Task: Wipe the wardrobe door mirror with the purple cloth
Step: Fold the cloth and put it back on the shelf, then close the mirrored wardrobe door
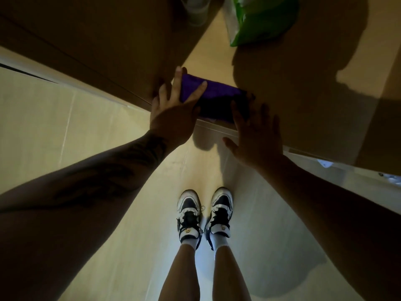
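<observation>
A folded purple cloth (217, 95) lies at the near edge of a light wooden shelf (208, 55), partly in shadow. My left hand (173, 105) rests on the cloth's left end with fingers spread, two of them lying over the fabric. My right hand (256, 131) hovers flat at the cloth's right end, fingers apart, fingertips at the shelf edge. Whether either hand grips the cloth is unclear. No mirror surface shows in this view.
A green and white plastic bag (258, 20) sits farther back on the shelf. A brown wardrobe panel (97, 44) stands at the left, another panel (382, 118) at the right. My feet in black-and-white sneakers (204, 216) stand on the pale floor below.
</observation>
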Demonstrator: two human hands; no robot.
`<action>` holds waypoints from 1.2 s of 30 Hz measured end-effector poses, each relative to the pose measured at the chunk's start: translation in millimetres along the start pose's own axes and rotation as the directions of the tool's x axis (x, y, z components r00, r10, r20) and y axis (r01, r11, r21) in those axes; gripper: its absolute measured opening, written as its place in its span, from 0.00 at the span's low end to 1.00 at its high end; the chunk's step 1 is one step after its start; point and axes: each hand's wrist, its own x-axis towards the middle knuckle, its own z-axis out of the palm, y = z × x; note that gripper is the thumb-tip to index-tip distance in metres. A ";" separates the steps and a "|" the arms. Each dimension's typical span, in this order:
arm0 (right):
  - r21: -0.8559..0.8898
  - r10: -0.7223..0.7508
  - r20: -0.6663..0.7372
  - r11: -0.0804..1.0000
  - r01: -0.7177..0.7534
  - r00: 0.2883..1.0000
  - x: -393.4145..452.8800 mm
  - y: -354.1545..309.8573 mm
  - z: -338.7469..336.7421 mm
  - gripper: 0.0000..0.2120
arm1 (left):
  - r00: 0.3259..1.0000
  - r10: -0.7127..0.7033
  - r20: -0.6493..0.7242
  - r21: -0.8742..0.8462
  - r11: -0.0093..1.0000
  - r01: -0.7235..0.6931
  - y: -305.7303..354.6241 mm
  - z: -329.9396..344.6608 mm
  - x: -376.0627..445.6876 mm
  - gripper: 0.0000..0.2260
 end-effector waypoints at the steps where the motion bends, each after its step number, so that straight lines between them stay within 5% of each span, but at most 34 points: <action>1: -0.010 0.006 0.039 1.000 -0.006 0.999 1.1 0.0 -6.7 0.46 | 1.000 -0.001 0.013 0.028 1.000 0.001 1.7 -4.0 0.8 0.27; 6: 0.063 0.069 0.110 0.995 -0.076 0.992 -17.1 -12.2 -54.2 0.45 | 0.993 0.050 0.107 0.119 0.991 -0.063 19.7 -41.8 -14.6 0.30; 14: 0.129 0.077 0.121 0.987 -0.093 0.990 -114.1 -50.6 -165.0 0.38 | 0.993 0.098 0.059 0.122 0.987 -0.104 48.5 -139.7 -124.9 0.27; 20: 0.172 0.103 0.093 0.978 -0.118 0.990 -195.3 -69.4 -243.9 0.37 | 0.996 0.039 0.081 0.037 0.998 -0.043 76.2 -234.3 -204.6 0.27; 27: 0.252 0.149 0.015 0.956 -0.148 0.989 -282.4 -70.0 -315.0 0.33 | 0.990 0.141 0.024 0.040 0.989 -0.142 123.8 -316.3 -260.9 0.27; 36: 0.259 0.104 -0.068 0.962 -0.083 0.992 -360.8 -28.4 -366.0 0.29 | 0.995 0.102 0.000 0.085 0.991 -0.102 195.8 -353.9 -323.4 0.26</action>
